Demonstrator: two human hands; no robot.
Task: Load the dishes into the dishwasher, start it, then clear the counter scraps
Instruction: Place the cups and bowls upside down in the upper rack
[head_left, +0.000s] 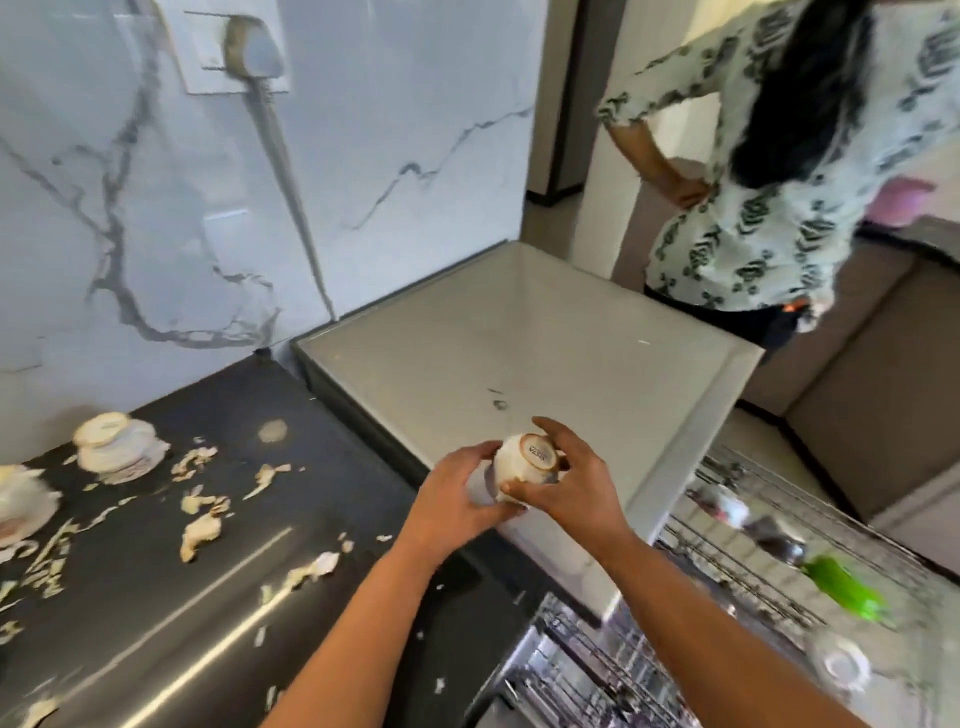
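The right hand (566, 478) is curled round a small white cup (524, 462), which is held upside down so that the printed base faces up. The left hand (457, 493) grips the same cup from the left, with the fingers wrapped about its lower part; something pale grey is seen under it, perhaps a second cup, but this cannot be told. The cup is held in the air above the near left corner of the grey-topped dishwasher (545, 353), clear of its surface.

The loading step is judged to be in hand: the cup is already inverted, as it would be for a rack. For the next move, the cup would need to be carried right and down to the pulled-out wire rack (779, 551) and set mouth-down in a free place.

In that rack a green item (844, 582), a dark vessel (779, 535) and a white piece (841, 667) are already held, all blurred. A lower rack (582, 670) is seen near the bottom edge; its contents cannot be made out.

To the left, on the black counter (156, 597), stacked white dishes (119, 447) are still waiting, and pale scraps (200, 532) are strewn about. At far right a second person (779, 171) is standing, turned away.
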